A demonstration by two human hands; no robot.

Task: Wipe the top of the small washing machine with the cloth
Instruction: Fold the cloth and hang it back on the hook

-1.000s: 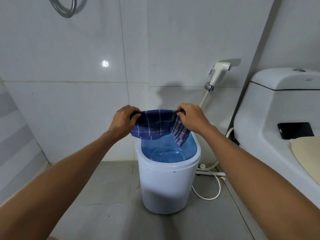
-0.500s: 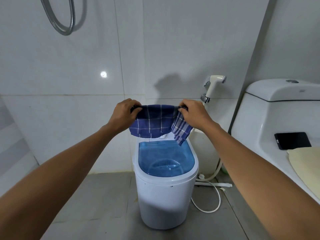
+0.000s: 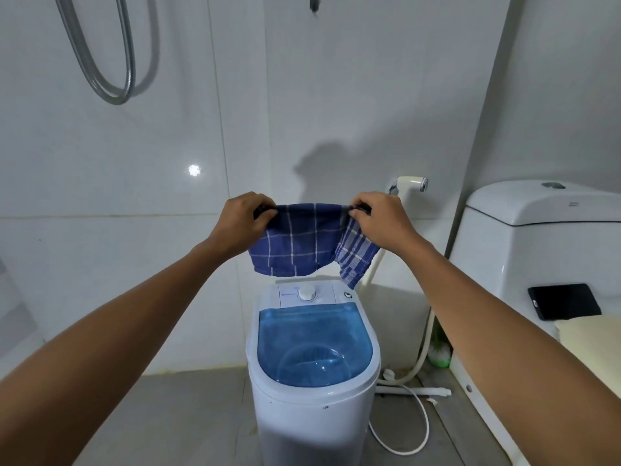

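The left hand (image 3: 242,220) and right hand (image 3: 377,219) are pinching the cloth (image 3: 302,242), now lifted clear above the washing machine (image 3: 314,408); wiping is not yet happening.

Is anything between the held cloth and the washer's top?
Nothing visible. Both hands, left and right, hold the cloth stretched in the air above the washer; only open space lies between its hanging edge and the dial panel and blue lid.

white tiled walls (image 3: 100,264), grey floor (image 3: 188,415)
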